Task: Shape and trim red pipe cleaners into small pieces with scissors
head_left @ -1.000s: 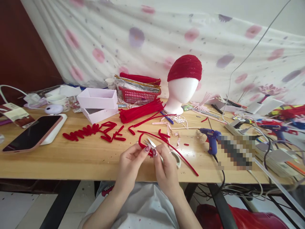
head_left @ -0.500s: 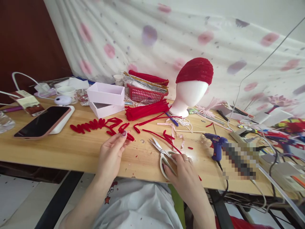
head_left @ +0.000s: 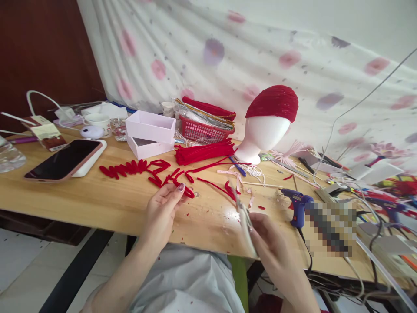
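Note:
My left hand (head_left: 161, 215) is above the near middle of the table, thumb and fingers pinched on a bent red pipe cleaner (head_left: 188, 191). It touches or overlaps other red bent pieces. My right hand (head_left: 272, 241) grips a pair of scissors (head_left: 243, 217) with pale handles, seen edge-on and blurred, blades pointing away. Just beyond the blades lies a loose red pipe cleaner (head_left: 215, 188). To the left, red loops (head_left: 125, 168) form a zigzag row. A thick bundle of red pipe cleaners (head_left: 205, 152) rests farther back.
A white mannequin head (head_left: 263, 137) wears a red wrapped cap (head_left: 273, 104). Behind the bundle stands a red basket (head_left: 205, 130), beside white boxes (head_left: 150, 126). A phone (head_left: 65, 158) lies left. On the right are a blue glue gun (head_left: 297, 204) and several cables.
My right hand has lifted the scissors off the table and turned them on edge. My left hand keeps its pinch on the red pipe cleaner. The whole view has shifted slightly.

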A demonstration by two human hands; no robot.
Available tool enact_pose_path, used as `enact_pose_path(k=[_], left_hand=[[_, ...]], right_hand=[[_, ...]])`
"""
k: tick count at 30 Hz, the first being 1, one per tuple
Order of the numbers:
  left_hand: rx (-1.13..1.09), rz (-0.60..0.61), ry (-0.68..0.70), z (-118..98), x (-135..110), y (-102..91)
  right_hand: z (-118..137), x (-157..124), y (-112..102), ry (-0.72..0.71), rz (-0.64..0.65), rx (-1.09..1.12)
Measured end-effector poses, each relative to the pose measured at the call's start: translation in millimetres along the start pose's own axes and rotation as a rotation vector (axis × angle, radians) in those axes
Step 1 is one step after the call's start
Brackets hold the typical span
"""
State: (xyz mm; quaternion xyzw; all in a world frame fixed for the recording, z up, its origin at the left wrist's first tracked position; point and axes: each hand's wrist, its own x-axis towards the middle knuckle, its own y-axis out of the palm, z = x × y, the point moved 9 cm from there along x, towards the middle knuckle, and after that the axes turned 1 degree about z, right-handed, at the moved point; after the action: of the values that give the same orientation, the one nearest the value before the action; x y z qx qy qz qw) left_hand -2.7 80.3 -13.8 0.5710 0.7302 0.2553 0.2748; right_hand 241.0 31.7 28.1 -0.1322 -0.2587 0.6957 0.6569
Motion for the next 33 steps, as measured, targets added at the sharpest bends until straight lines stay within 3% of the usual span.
enact_pose_path(k=[3, 5, 9, 12, 16, 33], left_hand=[[-0.018, 0.077, -0.01, 2, -4, 7.9], [0.015, 0.104, -0.022, 2, -9, 11.9], [0.09, 0.107, -0.017, -7, -18, 17.2], [0.109, 0.102, 0.001, -14, -23, 20.4], [0.089, 0.102, -0.047, -11, -26, 21.6], [0.143, 0.072, -0.064, -6, -24, 15.6]], right_hand=[[6, -2, 24, 0.011, 0.092, 0.515], [10, -5, 43, 0.006, 0.121, 0.693], [18, -11, 68, 0.002, 0.104, 0.521], [18, -17, 81, 0.033, 0.175, 0.365], [14, -19, 93, 0.067, 0.246, 0.314], [15, -14, 91, 0.092, 0.262, 0.295]])
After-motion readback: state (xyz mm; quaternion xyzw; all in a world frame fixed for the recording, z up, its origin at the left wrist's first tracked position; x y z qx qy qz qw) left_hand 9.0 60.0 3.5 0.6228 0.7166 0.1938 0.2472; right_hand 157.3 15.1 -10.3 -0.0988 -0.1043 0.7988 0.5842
